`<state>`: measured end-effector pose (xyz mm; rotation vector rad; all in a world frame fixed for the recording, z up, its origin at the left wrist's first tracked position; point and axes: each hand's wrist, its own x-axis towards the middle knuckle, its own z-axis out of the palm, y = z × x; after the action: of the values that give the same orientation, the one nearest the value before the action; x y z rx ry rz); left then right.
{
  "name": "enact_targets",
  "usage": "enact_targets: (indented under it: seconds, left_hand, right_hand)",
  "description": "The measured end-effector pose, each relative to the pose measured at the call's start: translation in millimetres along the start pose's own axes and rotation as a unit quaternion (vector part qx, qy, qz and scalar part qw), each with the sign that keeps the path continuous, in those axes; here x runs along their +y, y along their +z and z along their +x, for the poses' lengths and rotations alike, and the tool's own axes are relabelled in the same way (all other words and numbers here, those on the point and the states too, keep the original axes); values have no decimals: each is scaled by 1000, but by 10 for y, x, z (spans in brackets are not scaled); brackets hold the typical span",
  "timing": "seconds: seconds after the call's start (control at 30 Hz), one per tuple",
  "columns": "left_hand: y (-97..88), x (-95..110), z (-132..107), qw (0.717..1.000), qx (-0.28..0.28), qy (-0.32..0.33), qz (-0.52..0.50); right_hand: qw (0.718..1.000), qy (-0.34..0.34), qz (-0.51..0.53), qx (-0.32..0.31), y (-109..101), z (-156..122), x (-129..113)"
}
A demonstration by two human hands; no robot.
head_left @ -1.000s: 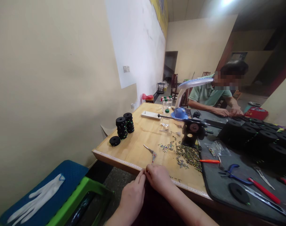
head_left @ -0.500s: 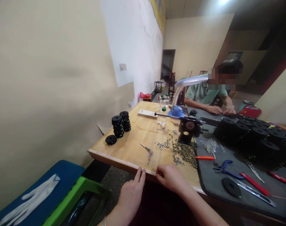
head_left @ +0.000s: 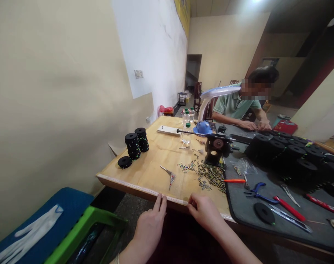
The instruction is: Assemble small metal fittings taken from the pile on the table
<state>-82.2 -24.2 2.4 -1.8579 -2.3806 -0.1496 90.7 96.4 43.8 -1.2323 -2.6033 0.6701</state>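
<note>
Currently: left hand [head_left: 149, 229] open, resting on tape [head_left: 136, 189] | right hand [head_left: 204, 212] curled against same tape, grip unclear | tape lies along front edge of table [head_left: 156, 165]

My bench: pale yellow wood top [head_left: 145, 172], white tick-marked tape strip [head_left: 139, 189] along its edge, black foam discs [head_left: 133, 146] flecked green, orange plier handle [head_left: 234, 180], blue plier handles [head_left: 262, 194], dark grey mat [head_left: 238, 209].

Interior, moderately bright, even light; white glare from a ceiling lamp [head_left: 255, 1] at far right; dim brown wall recess [head_left: 290, 33] beyond; soft shadows; cream painted wall [head_left: 59, 91] bowed by wide-angle distortion at left edge.
</note>
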Motion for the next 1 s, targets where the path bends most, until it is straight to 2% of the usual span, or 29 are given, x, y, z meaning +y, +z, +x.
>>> enact_targets:
  seconds: [0.2, 0.37, 0.6, 0.7, 0.87, 1.0]
  left_hand:
    - [-38, 8, 4, 1000, 2, 3, -8]
    - [-90, 40, 7, 999, -30, 7, 34]
    - [-269, -12, 89, 998, -36, -2, -42]
    - [-318, -37, 156, 998, -38, -15, -56]
    - [-273, -15, 168, 998, -31, -18, -46]
    - [-214, -21, 105, 999, -17, -16, -38]
  right_hand:
    - [998, 39, -42, 1, -12, -28, -21]
    - [996, 48, -77, -4, -9, -16, -45]
    - [1000, -21, 1, 3, -38, -10, 30]
    - [998, -61, -16, 20, -102, 20, 71]
    - [991, -105, -66, 42, -195, 18, 147]
    - [989, -103, -50, 92, -272, -184, 254]
